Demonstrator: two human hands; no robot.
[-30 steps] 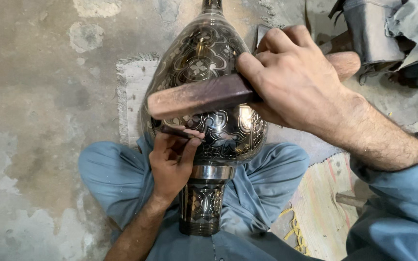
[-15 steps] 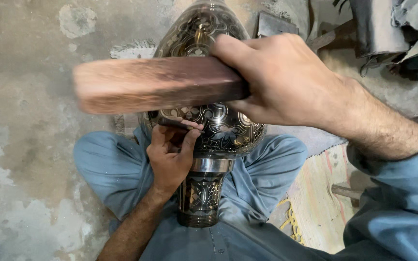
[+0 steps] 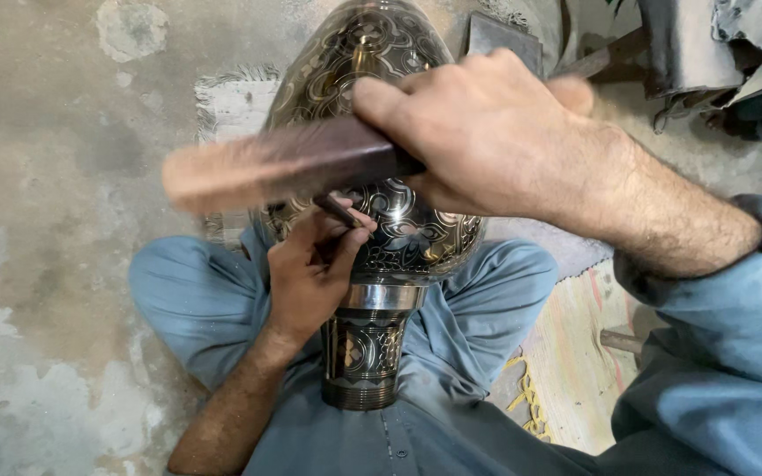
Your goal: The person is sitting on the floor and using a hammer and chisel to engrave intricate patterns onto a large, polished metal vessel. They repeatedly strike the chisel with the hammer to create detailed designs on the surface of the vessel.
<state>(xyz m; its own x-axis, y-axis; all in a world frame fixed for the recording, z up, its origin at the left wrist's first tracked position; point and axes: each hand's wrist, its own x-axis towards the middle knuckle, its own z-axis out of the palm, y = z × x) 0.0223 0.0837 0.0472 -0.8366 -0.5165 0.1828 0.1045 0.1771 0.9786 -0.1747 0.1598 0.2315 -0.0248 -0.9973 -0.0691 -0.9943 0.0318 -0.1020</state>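
Vase (image 3: pixel 372 176), shiny with carved patterns, is laid across the lap on blue trousers (image 3: pixel 196 300). A thin tool (image 3: pixel 339 211) is pinched by the left hand (image 3: pixel 310 273). A wooden block (image 3: pixel 275 163) is gripped by the right hand (image 3: pixel 487 132).

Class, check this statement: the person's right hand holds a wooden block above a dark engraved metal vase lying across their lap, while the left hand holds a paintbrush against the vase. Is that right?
Not quite. In the head view the left hand holds a thin dark metal punch, not a paintbrush, against the dark engraved metal vase. The rest stands: the right hand holds the brown wooden block above the vase, which lies across the lap.
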